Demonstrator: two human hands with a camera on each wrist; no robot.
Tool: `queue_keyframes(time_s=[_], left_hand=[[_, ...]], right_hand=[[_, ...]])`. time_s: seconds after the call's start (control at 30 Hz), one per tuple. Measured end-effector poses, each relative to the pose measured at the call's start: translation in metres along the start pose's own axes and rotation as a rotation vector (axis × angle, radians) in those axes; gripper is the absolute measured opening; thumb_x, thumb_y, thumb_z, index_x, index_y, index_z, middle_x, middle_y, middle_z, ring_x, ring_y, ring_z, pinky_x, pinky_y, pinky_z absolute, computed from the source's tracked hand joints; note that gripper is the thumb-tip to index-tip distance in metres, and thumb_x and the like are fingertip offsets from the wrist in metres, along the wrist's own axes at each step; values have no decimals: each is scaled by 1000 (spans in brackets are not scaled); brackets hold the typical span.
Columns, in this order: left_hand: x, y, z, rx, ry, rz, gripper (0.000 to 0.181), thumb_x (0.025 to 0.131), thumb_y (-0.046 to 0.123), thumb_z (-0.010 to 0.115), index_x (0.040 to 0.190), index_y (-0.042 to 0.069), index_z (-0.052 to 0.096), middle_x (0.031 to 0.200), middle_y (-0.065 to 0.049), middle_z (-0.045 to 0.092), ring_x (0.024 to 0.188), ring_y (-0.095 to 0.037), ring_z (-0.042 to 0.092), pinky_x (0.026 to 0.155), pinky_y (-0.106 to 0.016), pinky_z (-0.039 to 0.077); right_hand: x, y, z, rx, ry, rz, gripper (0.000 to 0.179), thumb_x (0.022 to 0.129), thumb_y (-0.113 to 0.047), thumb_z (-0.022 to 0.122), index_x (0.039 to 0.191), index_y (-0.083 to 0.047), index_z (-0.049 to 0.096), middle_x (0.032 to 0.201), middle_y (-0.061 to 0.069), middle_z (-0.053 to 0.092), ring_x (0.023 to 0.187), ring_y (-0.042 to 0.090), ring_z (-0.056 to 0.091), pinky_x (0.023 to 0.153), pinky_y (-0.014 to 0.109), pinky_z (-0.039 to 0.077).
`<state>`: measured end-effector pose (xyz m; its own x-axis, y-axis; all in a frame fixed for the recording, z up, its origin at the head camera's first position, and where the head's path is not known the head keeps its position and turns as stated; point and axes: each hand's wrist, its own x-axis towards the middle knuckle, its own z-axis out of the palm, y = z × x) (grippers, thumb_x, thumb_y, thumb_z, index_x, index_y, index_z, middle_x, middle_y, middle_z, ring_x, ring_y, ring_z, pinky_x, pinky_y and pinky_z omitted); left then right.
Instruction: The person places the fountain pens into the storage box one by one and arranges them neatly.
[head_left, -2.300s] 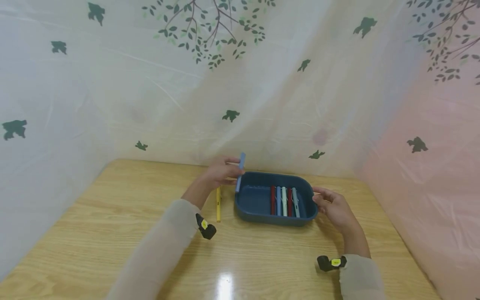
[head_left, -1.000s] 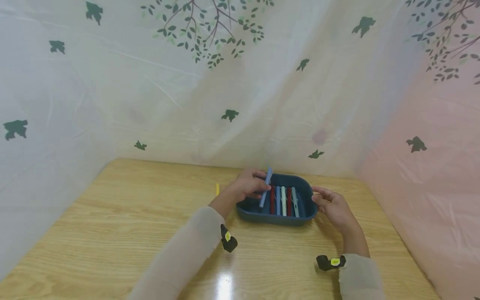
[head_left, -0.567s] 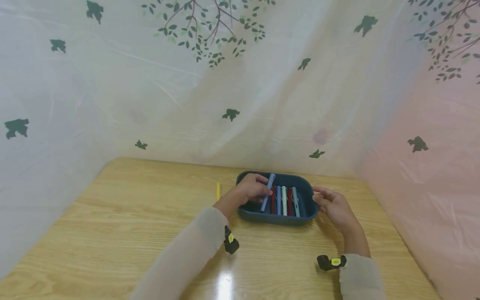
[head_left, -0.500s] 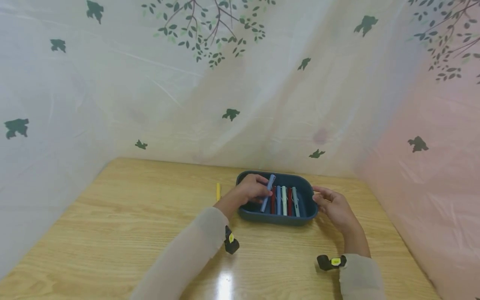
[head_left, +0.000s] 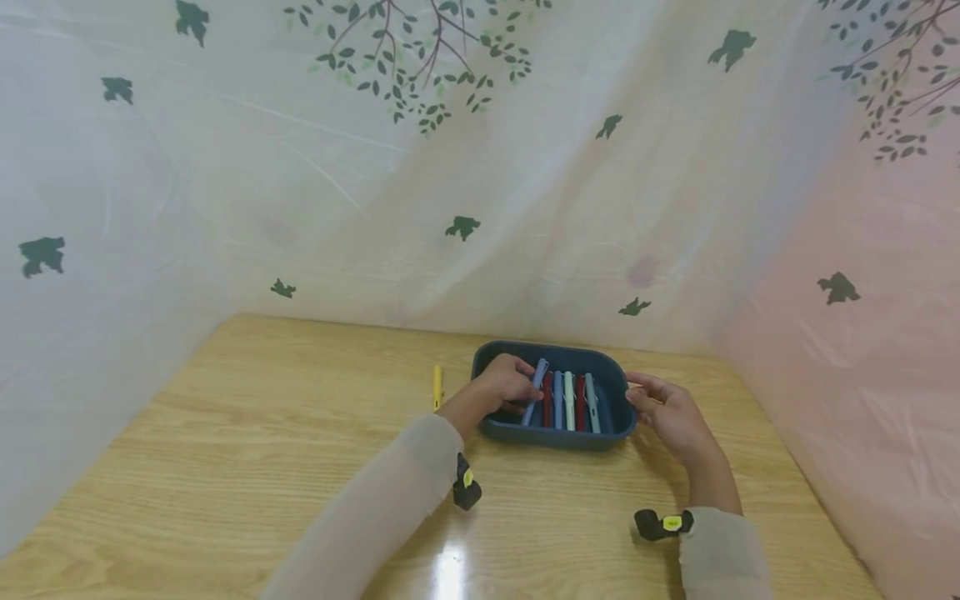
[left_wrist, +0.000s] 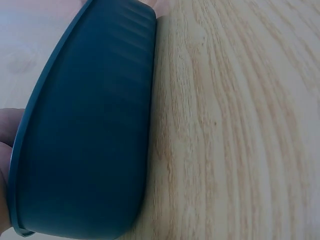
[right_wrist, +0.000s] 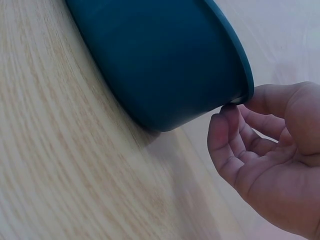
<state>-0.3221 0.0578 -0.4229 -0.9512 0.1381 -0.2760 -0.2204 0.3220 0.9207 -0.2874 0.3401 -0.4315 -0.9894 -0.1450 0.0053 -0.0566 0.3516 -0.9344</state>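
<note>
A dark blue oval-cornered box (head_left: 555, 438) stands on the table. My left hand (head_left: 504, 385) reaches down into it and pinches a light blue pen (head_left: 541, 367), which leans slightly beside a row of pens lying side by side. That row includes a red pen (head_left: 547, 402), a white pen (head_left: 570, 402) and a grey-blue pen (head_left: 592, 403). At the box's right end, my right hand (head_left: 672, 417) grips the rim between thumb and fingers, as the right wrist view also shows. The box's outer wall (left_wrist: 90, 120) hides most of my left hand in the left wrist view.
A yellow pen (head_left: 437, 385) lies on the wooden table (head_left: 262, 433), left of the box and partly behind my left forearm. Patterned fabric (head_left: 375, 208) hangs behind the table and along both sides.
My left hand has carried the light blue pen right from the box's left rim, then lowered it inside next to the row. My right hand has stayed on the rim.
</note>
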Motion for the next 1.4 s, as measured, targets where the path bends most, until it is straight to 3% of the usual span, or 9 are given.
queue_keyframes(time_s=[0.3, 0.53, 1.07, 1.4], left_hand=[[-1, -2, 3, -6, 23, -14, 46, 82, -11, 78, 125, -2, 62, 92, -10, 65, 73, -19, 65, 57, -30, 61], [-6, 2, 5, 14, 34, -45, 48, 82, -11, 79, 126, -2, 62, 94, -10, 63, 74, -20, 64, 56, -29, 61], [-3, 3, 6, 1, 48, -67, 50, 76, -14, 82, 121, -2, 63, 90, -11, 63, 72, -21, 64, 57, -32, 62], [-2, 0, 4, -75, 28, -52, 48, 76, -22, 75, 120, -7, 63, 82, -12, 61, 65, -21, 62, 59, -34, 63]], right_hand=[[0, 0, 0, 7, -3, -4, 49, 107, -19, 57, 150, 1, 47, 116, 12, 60, 95, 6, 59, 84, 19, 55], [0, 0, -1, 0, -4, -4, 49, 107, -19, 57, 150, 1, 47, 117, 14, 60, 94, 7, 59, 82, 20, 55], [1, -2, -2, -8, -14, 25, 49, 107, -23, 57, 151, -2, 47, 117, 12, 57, 99, 11, 58, 86, 20, 55], [3, -2, -2, -2, -13, 31, 50, 107, -22, 57, 152, -3, 46, 122, 16, 57, 102, 10, 58, 86, 19, 55]])
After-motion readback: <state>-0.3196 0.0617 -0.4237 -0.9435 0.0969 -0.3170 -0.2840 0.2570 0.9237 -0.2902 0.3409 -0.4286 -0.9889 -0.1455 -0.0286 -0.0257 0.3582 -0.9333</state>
